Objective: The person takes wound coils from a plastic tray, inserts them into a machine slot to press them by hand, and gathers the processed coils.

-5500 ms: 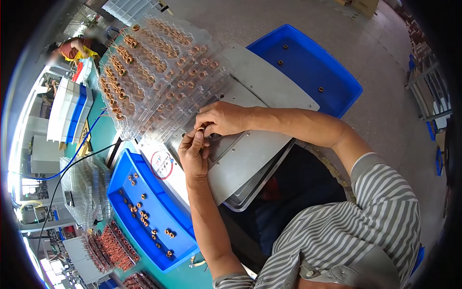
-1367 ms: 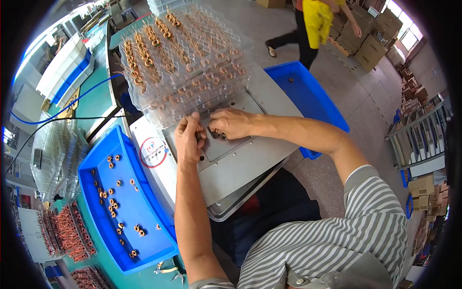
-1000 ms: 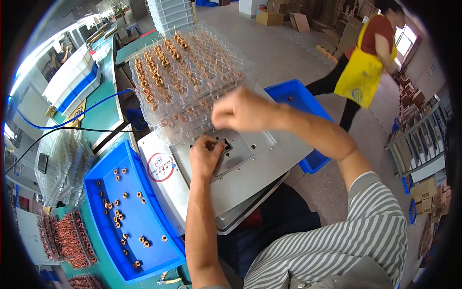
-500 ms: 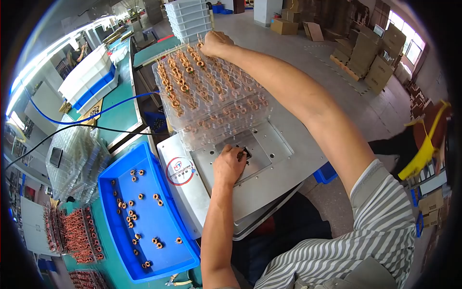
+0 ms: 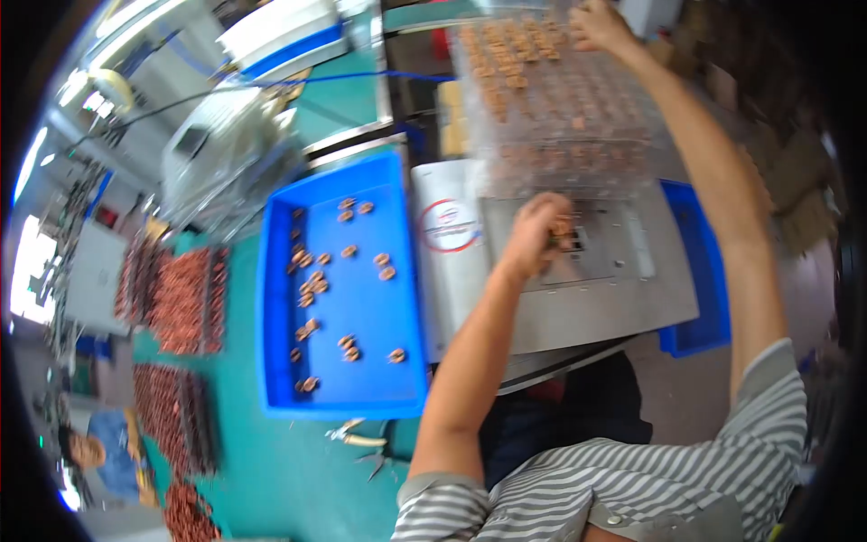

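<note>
Head view: right hand (image 5: 596, 25) outstretched beside trays (image 5: 564, 113), left hand (image 5: 540, 226) over metal plate (image 5: 591, 312)

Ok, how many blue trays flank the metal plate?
2: left tray, with copper-coloured rings in it; right tray, partly hidden by the metal plate. Others could be hidden.

Two blue rectangular plastic bins: a left bin (image 5: 384, 312) at nine o'clock, a right bin (image 5: 704, 257) at three. Over twenty small copper-coloured rings (image 5: 350, 252) in the former, blurred. One stack of clear plastic trays (image 5: 560, 167), one o'clock.
</note>
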